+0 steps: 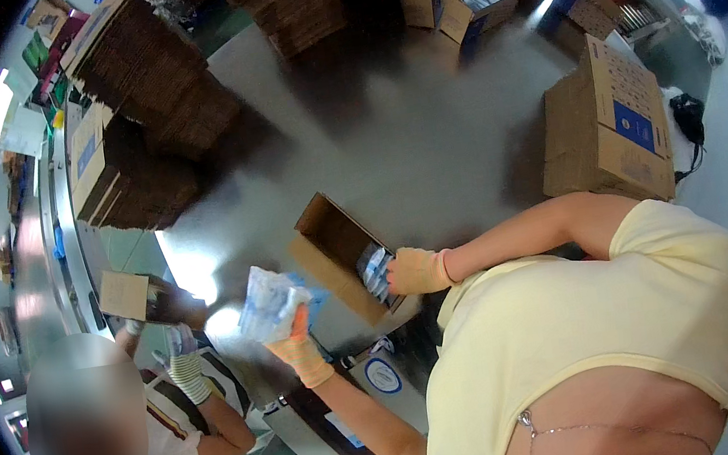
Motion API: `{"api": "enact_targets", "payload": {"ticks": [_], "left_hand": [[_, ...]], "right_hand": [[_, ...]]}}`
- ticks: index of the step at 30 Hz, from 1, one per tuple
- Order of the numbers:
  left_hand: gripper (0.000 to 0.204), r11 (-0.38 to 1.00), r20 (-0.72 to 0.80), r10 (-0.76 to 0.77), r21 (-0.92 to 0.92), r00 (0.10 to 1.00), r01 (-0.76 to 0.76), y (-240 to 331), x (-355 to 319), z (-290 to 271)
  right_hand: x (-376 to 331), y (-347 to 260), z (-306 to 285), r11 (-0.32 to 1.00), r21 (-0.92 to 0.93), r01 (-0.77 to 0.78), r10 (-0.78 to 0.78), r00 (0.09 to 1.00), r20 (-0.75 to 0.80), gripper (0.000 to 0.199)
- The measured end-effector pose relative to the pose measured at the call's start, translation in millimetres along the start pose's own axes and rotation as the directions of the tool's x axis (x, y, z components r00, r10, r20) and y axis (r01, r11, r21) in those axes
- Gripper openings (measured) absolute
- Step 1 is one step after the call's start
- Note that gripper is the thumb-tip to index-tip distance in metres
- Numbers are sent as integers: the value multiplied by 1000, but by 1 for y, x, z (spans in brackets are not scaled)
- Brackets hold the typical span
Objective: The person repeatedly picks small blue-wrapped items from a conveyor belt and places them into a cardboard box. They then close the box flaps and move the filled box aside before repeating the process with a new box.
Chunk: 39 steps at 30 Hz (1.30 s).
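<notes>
My left hand (298,341), in an orange knit glove, holds a bunch of clear plastic packets (269,304) with white and pale blue contents, raised just left of a small open cardboard box (331,274). The box lies tilted across the grey table, and several similar bagged packets (376,270) sit in its right-hand end. Across that end reaches my right hand (419,270), also gloved, its fingers curled at the rim against the packets. Whether they grip a packet or the box wall is hidden.
Tall stacks of flattened cardboard (163,88) stand at the far left. Open boxes of packets (482,6) are at the far right. A large carton (606,128) stands right. A co-worker with striped gloves (187,375) handles a small box (125,295) at left.
</notes>
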<state>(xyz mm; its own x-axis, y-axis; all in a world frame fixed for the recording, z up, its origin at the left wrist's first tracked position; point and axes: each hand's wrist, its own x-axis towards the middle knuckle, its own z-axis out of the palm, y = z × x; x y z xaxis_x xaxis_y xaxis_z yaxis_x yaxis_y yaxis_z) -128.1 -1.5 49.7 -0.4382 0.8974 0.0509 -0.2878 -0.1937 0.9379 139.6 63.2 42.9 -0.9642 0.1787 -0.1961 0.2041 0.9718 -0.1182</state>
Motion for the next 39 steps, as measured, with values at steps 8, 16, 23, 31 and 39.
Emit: {"api": "enact_targets", "payload": {"ticks": [8, 16, 23, 31, 39], "left_hand": [[81, 703, -148, -29, 700, 989, 126, -109, 1, 11], [106, -203, -29, -94, 979, 995, 9, -56, -9, 71], [106, -276, -48, -408, 958, 912, -73, -33, 9, 50], [44, -218, 190, 76, 961, 979, -170, -81, 37, 89], [24, -85, 242, -104, 964, 965, -251, -75, -31, 107]], "right_hand": [[28, -8, -11, 988, -40, 146, -146, 989, -8, 6], [24, -9, 0, 1000, -14, 10, -11, 999, -31, 6], [18, -15, -4, 1000, 15, 15, -17, 996, 86, 11], [20, -24, -30, 991, -81, 109, -89, 971, 220, 18], [-3, -25, 5, 999, -10, 40, -39, 991, 127, 16]]}}
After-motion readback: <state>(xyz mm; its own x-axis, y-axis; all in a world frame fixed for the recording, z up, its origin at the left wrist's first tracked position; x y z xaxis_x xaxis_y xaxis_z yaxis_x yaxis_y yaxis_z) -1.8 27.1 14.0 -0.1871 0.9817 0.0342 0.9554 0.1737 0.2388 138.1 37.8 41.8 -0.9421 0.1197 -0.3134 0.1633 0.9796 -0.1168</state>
